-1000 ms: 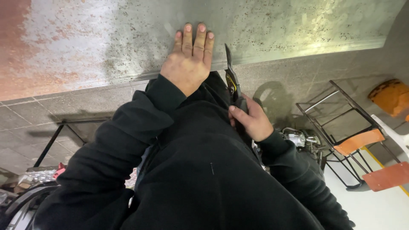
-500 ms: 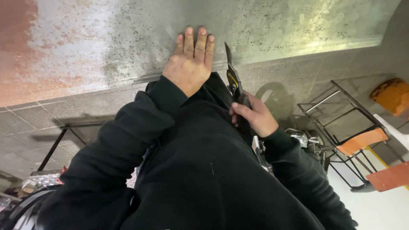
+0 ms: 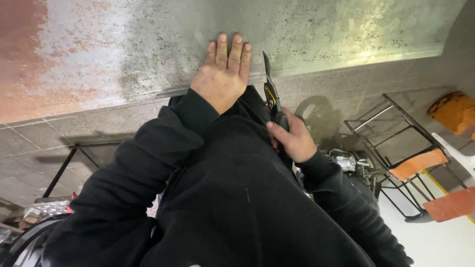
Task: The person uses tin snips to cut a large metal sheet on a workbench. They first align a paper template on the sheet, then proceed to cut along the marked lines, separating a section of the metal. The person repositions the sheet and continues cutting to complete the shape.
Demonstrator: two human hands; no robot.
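Note:
A large grey metal sheet [image 3: 148, 44], rusty at its left end, fills the top of the head view. My left hand [image 3: 223, 69] lies flat on the sheet's near edge, fingers together and pointing away from me. My right hand [image 3: 293, 137] grips the handles of a pair of tin snips [image 3: 270, 91] with yellow-marked jaws. The snips' blades point up into the sheet's edge, just right of my left hand. Both arms wear black sleeves.
Grey tiled floor [image 3: 64, 133] lies under the sheet. A metal frame chair with orange seat [image 3: 418, 163] stands at right, with an orange object [image 3: 452, 111] beyond it. A shiny engine-like part [image 3: 349, 160] sits by my right arm. A black metal stand [image 3: 64, 168] is at left.
My right hand has pushed the snips slightly forward into the sheet's edge. My left hand stays pressed flat on the sheet.

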